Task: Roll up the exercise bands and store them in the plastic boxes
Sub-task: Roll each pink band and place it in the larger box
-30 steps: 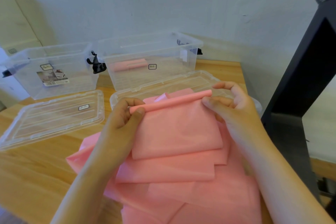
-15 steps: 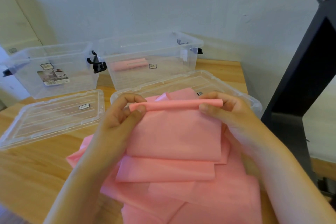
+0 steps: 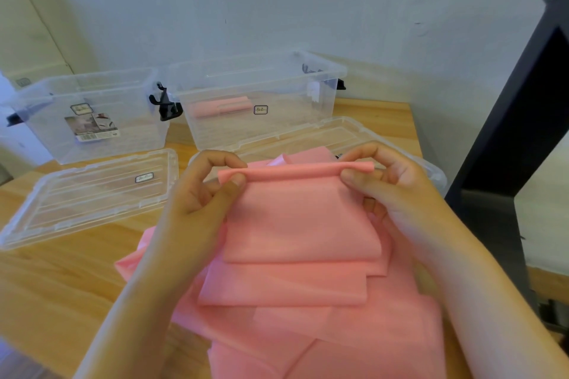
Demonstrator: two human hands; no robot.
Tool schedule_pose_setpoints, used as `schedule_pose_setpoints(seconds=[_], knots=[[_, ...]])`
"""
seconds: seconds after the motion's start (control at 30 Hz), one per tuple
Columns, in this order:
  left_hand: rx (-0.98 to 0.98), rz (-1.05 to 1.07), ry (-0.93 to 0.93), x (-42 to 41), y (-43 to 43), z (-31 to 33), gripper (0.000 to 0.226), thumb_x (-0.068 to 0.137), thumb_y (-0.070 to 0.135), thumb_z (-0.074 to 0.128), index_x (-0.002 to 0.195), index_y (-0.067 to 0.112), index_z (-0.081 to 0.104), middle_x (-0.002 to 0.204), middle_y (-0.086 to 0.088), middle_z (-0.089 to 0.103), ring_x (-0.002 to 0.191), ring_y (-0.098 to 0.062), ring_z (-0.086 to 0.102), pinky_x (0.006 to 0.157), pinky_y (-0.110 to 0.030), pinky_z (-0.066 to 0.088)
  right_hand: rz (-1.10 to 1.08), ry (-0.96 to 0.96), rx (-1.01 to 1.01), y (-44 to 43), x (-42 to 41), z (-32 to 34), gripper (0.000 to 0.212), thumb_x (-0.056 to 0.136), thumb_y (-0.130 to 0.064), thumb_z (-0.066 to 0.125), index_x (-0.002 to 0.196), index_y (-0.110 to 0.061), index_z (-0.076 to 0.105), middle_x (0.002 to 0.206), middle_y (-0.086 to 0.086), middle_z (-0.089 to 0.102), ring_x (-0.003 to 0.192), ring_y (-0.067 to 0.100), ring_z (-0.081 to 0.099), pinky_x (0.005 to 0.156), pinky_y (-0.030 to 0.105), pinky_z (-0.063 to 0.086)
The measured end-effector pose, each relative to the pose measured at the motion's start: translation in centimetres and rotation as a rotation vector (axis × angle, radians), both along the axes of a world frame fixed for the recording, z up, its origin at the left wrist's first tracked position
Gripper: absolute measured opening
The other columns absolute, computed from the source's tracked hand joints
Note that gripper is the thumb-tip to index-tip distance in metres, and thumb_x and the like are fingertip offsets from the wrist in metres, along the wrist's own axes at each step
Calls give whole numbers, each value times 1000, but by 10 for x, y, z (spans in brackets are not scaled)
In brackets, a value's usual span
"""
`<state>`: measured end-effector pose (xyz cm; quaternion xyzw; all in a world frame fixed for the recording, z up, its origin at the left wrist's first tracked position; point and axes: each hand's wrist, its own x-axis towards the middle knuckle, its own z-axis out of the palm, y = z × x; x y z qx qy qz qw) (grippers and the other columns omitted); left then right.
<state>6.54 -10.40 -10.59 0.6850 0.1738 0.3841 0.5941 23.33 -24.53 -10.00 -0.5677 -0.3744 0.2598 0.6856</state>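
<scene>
A pink exercise band (image 3: 300, 218) lies on top of a pile of pink bands on the wooden table, its far edge rolled into a thin tube. My left hand (image 3: 200, 191) pinches the tube's left end. My right hand (image 3: 385, 184) pinches its right end. Two clear plastic boxes stand open at the back: the left box (image 3: 89, 114) holds no band, and the right box (image 3: 258, 98) holds a rolled pink band (image 3: 220, 106).
Two clear lids lie flat on the table, one (image 3: 89, 194) at the left, another (image 3: 323, 135) behind my hands under the bands. More pink bands (image 3: 308, 326) spread toward me. A black frame (image 3: 508, 138) stands at the right, a wall behind.
The rolled tube has levelled out and grown slightly thicker as both hands turned it toward me. The boxes and lids have stayed put.
</scene>
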Motion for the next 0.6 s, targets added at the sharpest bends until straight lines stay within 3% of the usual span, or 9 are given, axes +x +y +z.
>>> schedule_pose_setpoints(seconds=[0.17,0.3,0.4,0.53,0.6], knots=[[-114,-48,-25,-5,3,1,9,77,21,67,82,28,65,52,2,50,48,-10,42,44,-20,30,68,54,18,-2,2,1,12,72,-8,65,82,-15,61,53,-10,54,45,0,48,43,10,37],[-93,-46,-36,-6,6,0,14,73,32,76,80,27,65,59,7,47,57,-9,35,56,-31,19,114,40,-19,-2,6,0,23,65,-6,78,76,-23,68,65,-4,62,62,10,56,55,17,41],[-26,-1,-4,-4,3,1,18,75,20,78,80,18,61,53,11,51,48,-2,39,46,-15,30,53,23,-34,-2,6,0,18,66,-12,80,75,-22,67,61,-5,61,57,5,56,50,12,38],[-9,-10,37,-2,4,-1,18,80,4,67,94,15,64,74,2,67,63,-3,58,57,-11,46,-6,-42,-54,0,7,-2,21,79,-4,69,96,-16,68,70,-6,68,66,2,60,59,11,46],[31,-13,51,-1,4,0,18,84,-3,62,94,11,65,77,9,68,68,1,60,62,-9,46,-18,-66,-58,1,5,-1,21,80,0,68,95,-15,69,71,-8,69,67,0,60,61,9,46]])
